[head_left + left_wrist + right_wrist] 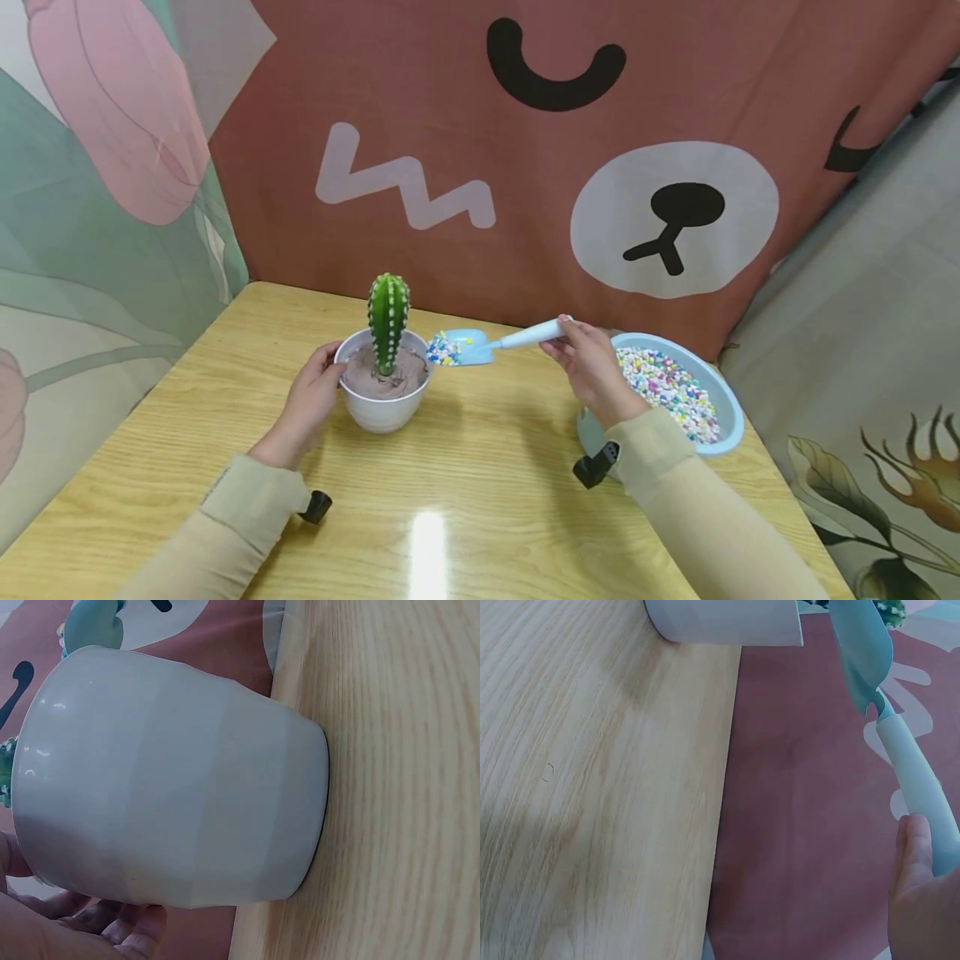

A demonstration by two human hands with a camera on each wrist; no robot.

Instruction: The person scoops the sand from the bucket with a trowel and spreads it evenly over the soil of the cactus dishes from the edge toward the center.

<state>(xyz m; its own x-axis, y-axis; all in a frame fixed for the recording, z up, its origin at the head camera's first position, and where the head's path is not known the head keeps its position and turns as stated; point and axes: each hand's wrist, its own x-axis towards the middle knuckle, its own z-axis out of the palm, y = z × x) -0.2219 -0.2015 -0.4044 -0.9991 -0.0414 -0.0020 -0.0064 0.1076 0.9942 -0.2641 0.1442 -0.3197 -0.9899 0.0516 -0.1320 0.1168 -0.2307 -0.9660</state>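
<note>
Table point(480, 467) — right grip point(597, 371) holds scoop point(523, 337).

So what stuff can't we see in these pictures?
- Head view: part of the bucket, behind the right hand and sleeve.
- Left wrist view: most of the cactus, cut off by the left edge.
- Right wrist view: the pebbles on the scoop, hidden by its underside.

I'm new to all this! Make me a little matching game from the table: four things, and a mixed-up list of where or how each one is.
Things:
1. cactus
2. scoop
3. pot
4. basin

Where or how:
A. held by the right hand
B. holds a heap of multicoloured bits
C. upright in greyish-brown filling
D. gripped by the left hand

Pairs: 1-C, 2-A, 3-D, 4-B
</note>
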